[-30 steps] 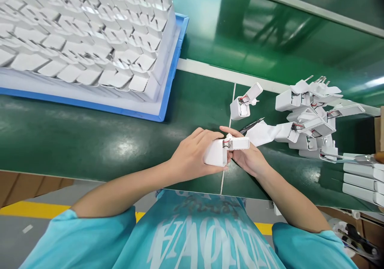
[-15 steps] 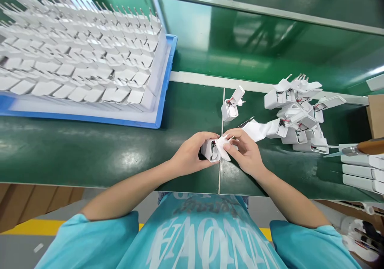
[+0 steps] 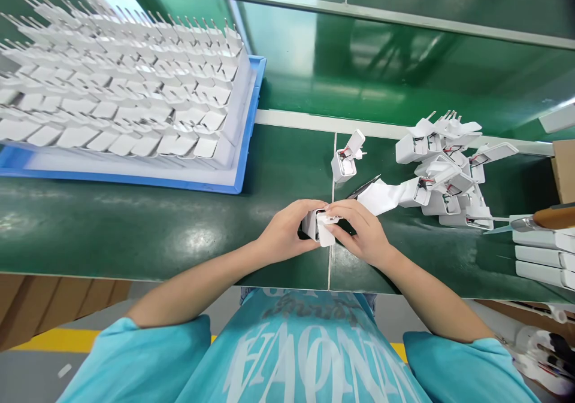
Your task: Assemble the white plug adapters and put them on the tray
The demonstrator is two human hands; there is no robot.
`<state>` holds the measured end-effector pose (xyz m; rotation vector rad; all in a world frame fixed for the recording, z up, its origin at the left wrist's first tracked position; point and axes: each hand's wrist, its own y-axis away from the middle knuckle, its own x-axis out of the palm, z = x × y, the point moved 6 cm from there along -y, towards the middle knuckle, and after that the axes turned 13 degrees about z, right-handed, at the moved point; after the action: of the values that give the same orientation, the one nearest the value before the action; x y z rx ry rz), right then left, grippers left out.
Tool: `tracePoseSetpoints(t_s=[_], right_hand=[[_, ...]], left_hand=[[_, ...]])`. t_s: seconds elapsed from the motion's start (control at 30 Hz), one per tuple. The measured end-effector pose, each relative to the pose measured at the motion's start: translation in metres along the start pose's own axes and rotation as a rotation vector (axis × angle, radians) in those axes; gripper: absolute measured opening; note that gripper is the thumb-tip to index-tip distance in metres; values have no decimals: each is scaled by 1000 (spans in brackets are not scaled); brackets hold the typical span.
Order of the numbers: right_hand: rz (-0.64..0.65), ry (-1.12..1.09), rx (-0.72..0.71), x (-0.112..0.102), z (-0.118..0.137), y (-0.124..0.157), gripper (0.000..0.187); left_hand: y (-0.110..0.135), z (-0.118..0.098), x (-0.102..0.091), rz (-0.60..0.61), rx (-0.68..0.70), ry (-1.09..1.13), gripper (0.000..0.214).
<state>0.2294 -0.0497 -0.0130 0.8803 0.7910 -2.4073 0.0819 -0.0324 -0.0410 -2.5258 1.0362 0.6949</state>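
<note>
My left hand [image 3: 286, 229] is closed around a white plug adapter housing [image 3: 310, 226], thumb on its far side and fingers toward me. Against the open end of that housing, my right hand [image 3: 363, 229] pinches the white pronged cover [image 3: 327, 230]. A dark gap still shows between cover and housing; most of the inside is hidden. Beyond my hands stands another open white adapter [image 3: 344, 164], its cover tilted up and a red wire showing. White paper [image 3: 380, 197] and a dark pointed tool [image 3: 365, 187] lie just past my right hand.
At the left, a blue tray [image 3: 239, 178] holds rows of white pronged adapters [image 3: 148, 109]. Several open adapters [image 3: 442, 169] are heaped at the right. Stacked white housings [image 3: 544, 265], an orange-handled tool [image 3: 554, 218] and a cardboard box [image 3: 565, 169] sit at the far right.
My right hand has swung the cover from tilted beside the housing to up against its open end. The inner parts seen earlier are now mostly covered. My left hand keeps its hold.
</note>
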Motion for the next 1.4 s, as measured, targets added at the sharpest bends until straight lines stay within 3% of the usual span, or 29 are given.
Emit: tracePoseSetpoints(t_s=[0.13, 0.3, 0.47, 0.77, 0.93, 1.13, 1.23, 1.3, 1.4], right_hand=[[29, 140, -38, 2, 3, 1, 32], [104, 243, 17, 7, 2, 3, 30], [71, 254, 37, 9, 0, 6, 30], [-26, -67, 86, 7, -9, 5, 23], [-30, -117, 89, 8, -11, 2, 21], [-28, -200, 315, 17, -28, 3, 21], [-34, -168, 313, 18, -28, 1, 26], [-84, -151, 297, 11, -28, 1, 28], [-263, -111, 360, -8, -41, 5, 25]], left_hand=[[0, -3, -2, -15, 21, -100, 49], [1, -7, -8, -77, 57, -302, 45], [3, -9, -7, -91, 79, -360, 46], [2, -12, -7, -50, 107, -206, 52], [2, -13, -7, -47, 149, -162, 53], [0, -6, -6, -65, 90, -206, 51], [-2, -3, -11, -66, 81, -244, 44], [-4, 4, -23, -118, 15, -265, 45], [-3, 22, -51, -262, -170, -270, 48]])
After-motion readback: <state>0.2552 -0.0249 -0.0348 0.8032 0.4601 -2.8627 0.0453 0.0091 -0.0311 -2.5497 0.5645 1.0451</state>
